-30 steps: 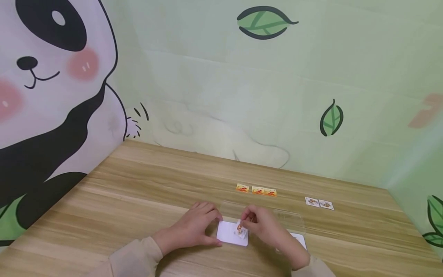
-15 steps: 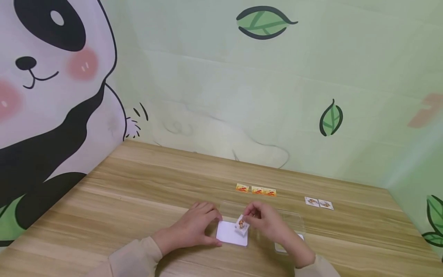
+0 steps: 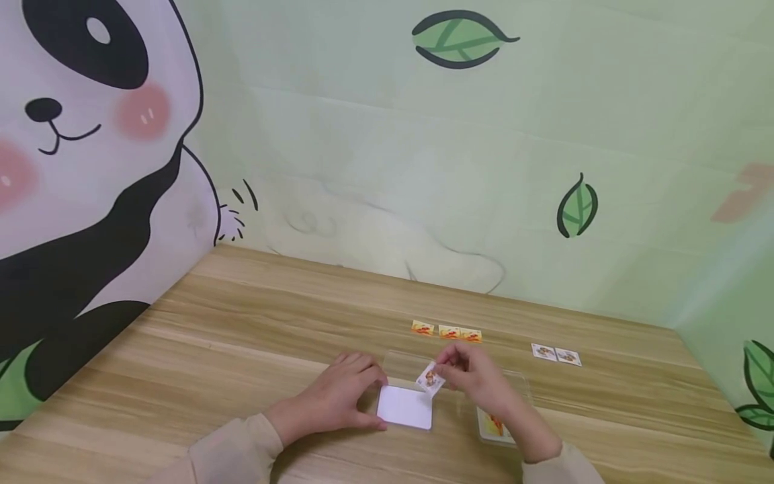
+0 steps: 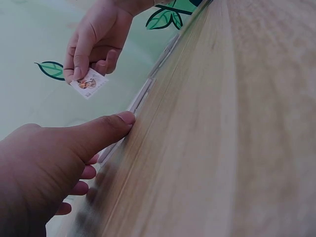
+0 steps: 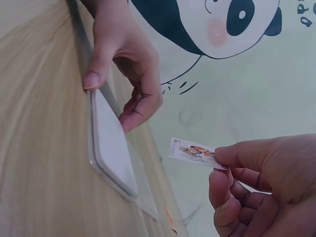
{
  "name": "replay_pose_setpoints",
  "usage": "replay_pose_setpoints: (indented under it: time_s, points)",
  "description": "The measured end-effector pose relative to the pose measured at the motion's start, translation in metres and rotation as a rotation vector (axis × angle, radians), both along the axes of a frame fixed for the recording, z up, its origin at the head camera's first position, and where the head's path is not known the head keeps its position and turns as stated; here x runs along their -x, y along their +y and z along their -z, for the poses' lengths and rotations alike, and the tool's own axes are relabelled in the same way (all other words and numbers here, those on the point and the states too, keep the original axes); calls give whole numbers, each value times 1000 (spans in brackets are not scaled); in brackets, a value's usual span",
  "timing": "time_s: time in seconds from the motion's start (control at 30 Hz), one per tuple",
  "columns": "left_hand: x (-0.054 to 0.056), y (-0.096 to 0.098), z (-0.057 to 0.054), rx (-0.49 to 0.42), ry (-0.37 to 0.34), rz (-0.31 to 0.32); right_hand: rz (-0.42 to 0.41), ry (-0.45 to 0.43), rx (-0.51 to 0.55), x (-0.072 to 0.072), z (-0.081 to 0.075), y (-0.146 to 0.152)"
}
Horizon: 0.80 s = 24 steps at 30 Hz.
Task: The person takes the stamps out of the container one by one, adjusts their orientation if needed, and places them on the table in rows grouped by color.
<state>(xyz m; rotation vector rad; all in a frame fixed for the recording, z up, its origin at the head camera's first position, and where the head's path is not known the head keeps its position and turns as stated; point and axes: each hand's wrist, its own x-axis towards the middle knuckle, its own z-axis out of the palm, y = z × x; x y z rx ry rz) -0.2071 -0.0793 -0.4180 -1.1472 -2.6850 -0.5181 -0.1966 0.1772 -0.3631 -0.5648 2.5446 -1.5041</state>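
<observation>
My right hand [image 3: 478, 380] pinches a small postage stamp [image 3: 429, 380] between thumb and fingers. In the right wrist view the stamp [image 5: 193, 152] shows a figure on white, with printed marks at one corner. It is raised just beyond the far right corner of a shallow case [image 3: 404, 408] with a plain white inside. My left hand [image 3: 338, 396] holds that case by its left end, thumb at the near edge and fingers at the far edge. The case's clear lid [image 3: 406, 364] lies opened behind it.
A second clear case [image 3: 496, 427], holding an orange-yellow stamp, is partly hidden under my right forearm. Farther back lie orange stamps [image 3: 449, 332] in a row and two white stamps [image 3: 556, 354] to the right. A printed panda wall [image 3: 91, 168] borders the wooden table [image 3: 254, 323].
My right hand has lifted the stamp up and away from over the white case, toward the back right. More of the second case now shows. My left hand stays in place.
</observation>
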Motion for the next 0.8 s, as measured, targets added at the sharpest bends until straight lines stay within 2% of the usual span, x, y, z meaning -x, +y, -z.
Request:
replay_pose_setpoints:
  time_s: [0.13,0.43,0.8]
  points:
    - [0,-1,1,-6,11,4,37,-7,7,1,-3,3]
    - [1,2,-1,12,-32,-8,134,-1,18,3,-12,13]
    - [1,1,0,7,-37,-3,218,7,39,9,-18,24]
